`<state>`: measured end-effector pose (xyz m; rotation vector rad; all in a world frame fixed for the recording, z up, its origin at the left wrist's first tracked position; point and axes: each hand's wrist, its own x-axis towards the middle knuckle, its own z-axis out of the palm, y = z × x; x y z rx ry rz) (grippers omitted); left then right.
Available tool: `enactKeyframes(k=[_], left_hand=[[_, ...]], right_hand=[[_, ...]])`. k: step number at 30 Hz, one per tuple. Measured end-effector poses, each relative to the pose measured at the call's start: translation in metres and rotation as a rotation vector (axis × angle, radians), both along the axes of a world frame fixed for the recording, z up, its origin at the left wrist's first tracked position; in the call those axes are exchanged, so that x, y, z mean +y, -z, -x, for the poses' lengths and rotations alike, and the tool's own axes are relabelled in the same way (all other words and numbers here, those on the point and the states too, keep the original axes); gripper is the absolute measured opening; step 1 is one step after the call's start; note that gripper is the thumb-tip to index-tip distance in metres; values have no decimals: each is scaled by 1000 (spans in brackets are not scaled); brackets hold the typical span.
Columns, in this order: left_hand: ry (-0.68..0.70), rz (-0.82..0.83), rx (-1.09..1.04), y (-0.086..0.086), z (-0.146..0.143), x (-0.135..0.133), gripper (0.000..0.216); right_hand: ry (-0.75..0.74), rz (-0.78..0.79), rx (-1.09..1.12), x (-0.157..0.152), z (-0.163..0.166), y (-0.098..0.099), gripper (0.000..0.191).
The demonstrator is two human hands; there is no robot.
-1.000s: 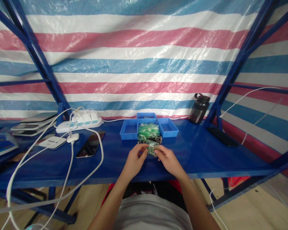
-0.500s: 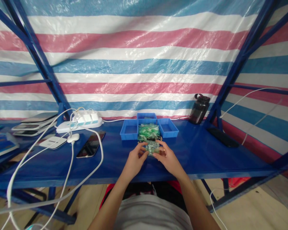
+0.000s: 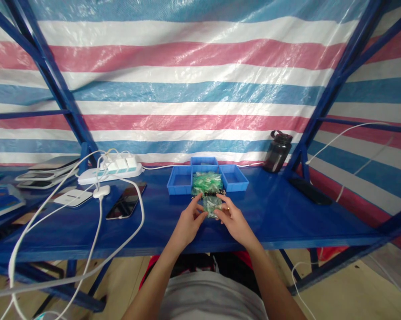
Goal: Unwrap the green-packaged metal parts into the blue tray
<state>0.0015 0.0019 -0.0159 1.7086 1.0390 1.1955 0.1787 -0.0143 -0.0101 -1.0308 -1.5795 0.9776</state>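
Observation:
Both hands meet at the middle of the blue table point(image 3: 280, 213), holding a small clear bag of green parts point(image 3: 211, 205) between them. My left hand point(image 3: 188, 222) pinches the bag's left edge with thumb and fingers. My right hand point(image 3: 234, 221) grips its right edge; a ring shows on one finger. Just behind the bag lies a pile of similar green-filled bags point(image 3: 206, 182) on a dark strip, in front of several blue trays point(image 3: 233, 177).
A black phone point(image 3: 126, 201) lies left of the hands, with white cables point(image 3: 97, 231) looping over it from a white power strip point(image 3: 110, 171). Flat devices point(image 3: 47, 171) are stacked at far left. A dark bottle point(image 3: 278, 151) and a dark flat object point(image 3: 310, 190) stand at right.
The bag has been turned and lifted a little toward the pile; both hands shifted slightly forward with it, their fingers regripping its edges.

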Motion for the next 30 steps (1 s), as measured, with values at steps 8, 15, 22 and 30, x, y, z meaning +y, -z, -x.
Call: enactKeyframes(k=[8,15,22,30], left_hand=[[-5,7,54,-3,-1,-2,60],[-3,-3,82,-1,0,-2,56],[-1,2,82,-5,-1,-5,51],[5,-20,84,-8,0,-7,45]], right_hand=[[4,-7,-27,2,-1,0,46],[-5,-7,-35,1,-2,-1,43],[-8,-2,-22,1,-2,0,43],[5,21,-25,1,-2,1,42]])
